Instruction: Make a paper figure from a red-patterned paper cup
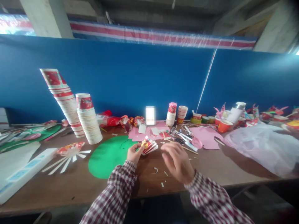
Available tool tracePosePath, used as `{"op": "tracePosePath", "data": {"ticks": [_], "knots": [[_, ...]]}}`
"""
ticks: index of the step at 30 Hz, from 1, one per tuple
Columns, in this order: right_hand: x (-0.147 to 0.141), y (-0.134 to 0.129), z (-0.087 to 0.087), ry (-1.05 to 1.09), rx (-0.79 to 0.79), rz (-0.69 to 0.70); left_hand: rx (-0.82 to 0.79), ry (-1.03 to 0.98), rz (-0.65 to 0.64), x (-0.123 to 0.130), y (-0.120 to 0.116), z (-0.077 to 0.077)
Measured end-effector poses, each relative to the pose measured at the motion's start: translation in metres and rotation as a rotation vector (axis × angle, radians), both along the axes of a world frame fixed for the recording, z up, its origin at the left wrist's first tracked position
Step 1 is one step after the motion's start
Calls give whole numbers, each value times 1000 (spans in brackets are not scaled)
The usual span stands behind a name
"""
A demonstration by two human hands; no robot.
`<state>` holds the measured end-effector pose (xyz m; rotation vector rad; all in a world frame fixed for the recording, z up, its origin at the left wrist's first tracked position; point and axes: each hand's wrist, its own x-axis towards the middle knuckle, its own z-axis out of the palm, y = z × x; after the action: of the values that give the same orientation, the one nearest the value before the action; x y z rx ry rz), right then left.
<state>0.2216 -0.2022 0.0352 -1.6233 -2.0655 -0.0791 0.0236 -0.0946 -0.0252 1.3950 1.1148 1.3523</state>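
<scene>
My left hand (135,152) pinches a cut paper cup (149,147) whose red, yellow and white wall is slit into strips that fan out to the right. Just right of it, my right hand (176,160) hovers above the table with its fingers curved and apart, holding nothing that I can see. A green round mat (109,158) lies to the left of my left hand. On the brown table below the hands are small white paper scraps (163,184). Another cut cup with splayed white strips (67,158) rests further left.
Two tall stacks of paper cups (88,121) stand at the left, one leaning. Pink paper sheets (205,137), pens and tools (184,138) lie beyond my hands. A clear plastic bag (263,146) and several cup crafts fill the right side. A blue partition (140,74) rises behind.
</scene>
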Motion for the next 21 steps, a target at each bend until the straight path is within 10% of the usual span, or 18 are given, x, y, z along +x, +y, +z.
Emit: {"op": "tracePosePath", "data": {"ticks": [6,21], "knots": [[40,56,-22,-257,-37,-359,5,-33,17,-1,-1,2],[48,68,-37,-327,-7,-429,34,26,-5,1,3,-4]]}}
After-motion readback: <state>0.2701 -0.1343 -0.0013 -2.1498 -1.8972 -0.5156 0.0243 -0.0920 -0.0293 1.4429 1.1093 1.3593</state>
